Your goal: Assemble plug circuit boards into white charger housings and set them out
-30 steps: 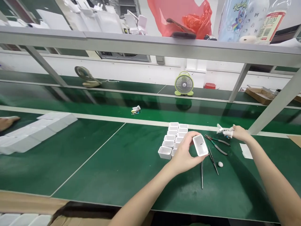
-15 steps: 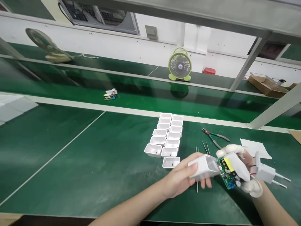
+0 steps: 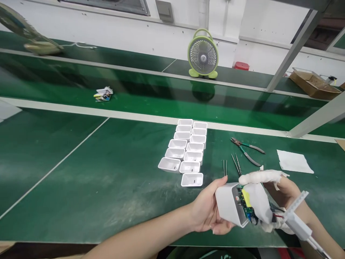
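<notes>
White plastic fills your left hand (image 3: 207,212): you grip an open-ended white plastic charger shell (image 3: 229,205) from its left side, fingers curled under it, thumb on top. Your right hand (image 3: 272,196), its fingertips wrapped in white finger cots, pinches a green circuit board (image 3: 246,207) with a yellow component, and the board's end sits inside the shell's open mouth. Red and black wires run from the board to a white plug cap with metal prongs (image 3: 299,217) that hangs by your right wrist.

Just beyond your hands, on the green table (image 3: 107,180), stand two rows of empty white plastic shells (image 3: 185,151), mouths up, nothing in them that I can see. To their right lie two pairs of metal tweezers (image 3: 231,165), then green-handled cutting pliers (image 3: 246,151) and a white paper sheet (image 3: 293,162). Farther off, a small pile of loose parts (image 3: 102,95) lies on the conveyor belt, and a light green desk fan (image 3: 203,54) stands behind it beside a red lid-like object (image 3: 241,66). A brown cardboard tray (image 3: 314,85) sits at far right; its contents are unclear.
</notes>
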`<action>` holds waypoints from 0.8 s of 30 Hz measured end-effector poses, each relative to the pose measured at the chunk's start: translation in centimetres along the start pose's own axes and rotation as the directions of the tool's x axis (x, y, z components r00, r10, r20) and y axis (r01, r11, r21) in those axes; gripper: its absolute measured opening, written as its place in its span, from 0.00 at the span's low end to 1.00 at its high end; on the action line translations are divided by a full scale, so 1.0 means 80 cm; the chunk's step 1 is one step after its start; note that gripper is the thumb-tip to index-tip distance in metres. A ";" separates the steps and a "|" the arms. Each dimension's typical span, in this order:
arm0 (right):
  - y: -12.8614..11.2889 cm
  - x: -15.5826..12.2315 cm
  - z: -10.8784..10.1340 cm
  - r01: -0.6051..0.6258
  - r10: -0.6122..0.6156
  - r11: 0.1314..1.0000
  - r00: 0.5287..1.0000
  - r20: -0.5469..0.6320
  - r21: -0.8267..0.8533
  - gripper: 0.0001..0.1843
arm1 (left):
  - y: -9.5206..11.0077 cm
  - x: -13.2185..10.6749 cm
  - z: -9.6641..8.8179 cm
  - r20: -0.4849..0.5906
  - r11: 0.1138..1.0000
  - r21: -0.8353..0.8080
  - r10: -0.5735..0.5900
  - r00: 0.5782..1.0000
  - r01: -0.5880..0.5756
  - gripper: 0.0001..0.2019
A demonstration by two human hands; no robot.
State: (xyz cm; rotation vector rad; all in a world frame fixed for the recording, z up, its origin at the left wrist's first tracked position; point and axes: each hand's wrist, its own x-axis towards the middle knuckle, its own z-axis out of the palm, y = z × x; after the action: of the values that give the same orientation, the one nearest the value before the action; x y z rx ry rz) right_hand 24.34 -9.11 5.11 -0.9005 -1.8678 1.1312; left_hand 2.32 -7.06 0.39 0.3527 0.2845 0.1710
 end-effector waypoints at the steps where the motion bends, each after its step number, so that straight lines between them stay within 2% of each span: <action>1: -0.002 0.001 0.000 0.012 -0.012 1.000 1.000 0.021 0.002 0.37 | -0.001 0.000 -0.001 -0.002 1.000 0.001 -0.001 1.000 0.001 0.41; 6: -0.012 0.005 0.003 0.064 -0.063 0.997 0.998 0.030 -0.032 0.31 | -0.004 -0.001 -0.004 -0.033 1.000 0.007 -0.016 0.999 0.016 0.43; 11: -0.016 0.006 0.004 0.066 -0.063 0.991 0.998 0.028 -0.117 0.35 | -0.002 -0.002 -0.003 -0.034 1.000 0.016 -0.015 0.999 0.016 0.43; 18: -0.014 0.002 -0.002 0.121 -0.117 0.957 0.993 0.033 -0.262 0.32 | -0.004 -0.004 -0.003 -0.008 0.999 0.038 -0.009 1.000 0.009 0.44; 24: -0.021 0.011 0.002 0.146 -0.131 0.962 0.988 0.079 -0.232 0.31 | -0.007 -0.004 -0.005 -0.038 0.999 0.051 -0.014 0.999 0.016 0.44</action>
State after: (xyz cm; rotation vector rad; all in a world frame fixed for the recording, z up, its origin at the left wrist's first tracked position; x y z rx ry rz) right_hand 23.53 -9.03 6.85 -0.8568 -2.1154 0.8732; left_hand 1.93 -7.54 -0.12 0.3982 0.3292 0.1562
